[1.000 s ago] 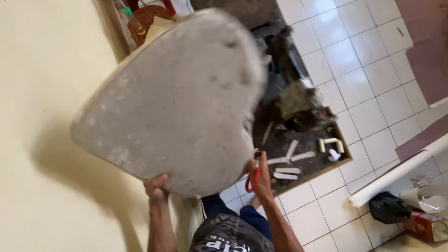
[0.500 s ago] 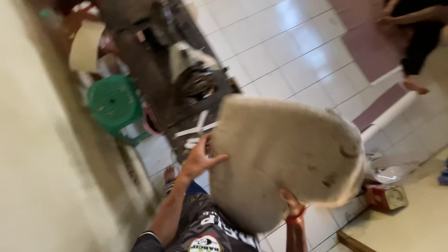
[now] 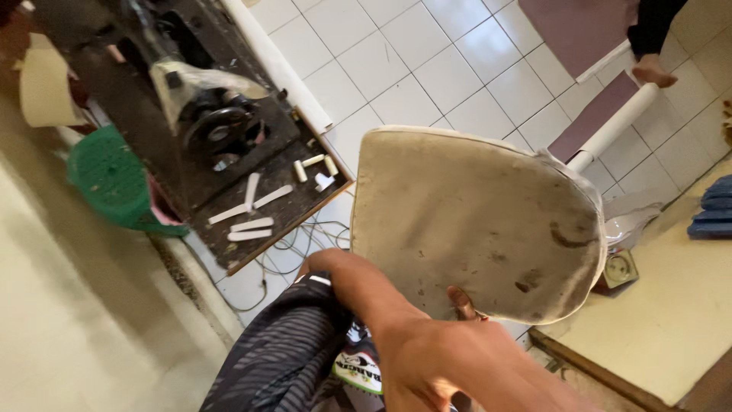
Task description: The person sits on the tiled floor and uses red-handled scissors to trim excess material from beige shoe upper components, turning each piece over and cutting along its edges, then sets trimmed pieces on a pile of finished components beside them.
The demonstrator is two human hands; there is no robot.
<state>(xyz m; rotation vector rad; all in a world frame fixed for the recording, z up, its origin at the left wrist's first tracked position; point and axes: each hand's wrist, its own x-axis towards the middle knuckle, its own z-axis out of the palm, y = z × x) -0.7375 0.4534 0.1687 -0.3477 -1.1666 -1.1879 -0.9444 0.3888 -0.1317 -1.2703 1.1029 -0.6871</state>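
Starting at the left, a green basket (image 3: 114, 187) sits on the floor against the pale wall, with a tan roll (image 3: 47, 88) above it. Next comes a dark tabletop (image 3: 286, 206) carrying a sewing machine (image 3: 213, 114) with its black wheel, and several short white strips (image 3: 252, 206) lie scattered on the near end of the wood. Loose cables (image 3: 305, 240) trail on the white tiled floor (image 3: 427, 61) just beside it.

Further along, the person's bent arm crosses the foreground, and one hand (image 3: 435, 358) shows from the back, close and low; which hand it is cannot be told. A fingertip or thumb (image 3: 461, 301) presses up against the lower edge of a stained, cream cushion (image 3: 473, 221), so the cushion is gripped at that edge and held tilted in the air above the floor. The other hand is hidden behind the cushion.

To the right, a white pole (image 3: 614, 126) slants across the tiles, and another person's bare foot (image 3: 654, 70) stands beside it. A pale wooden surface (image 3: 671, 305) fills the lower right corner.
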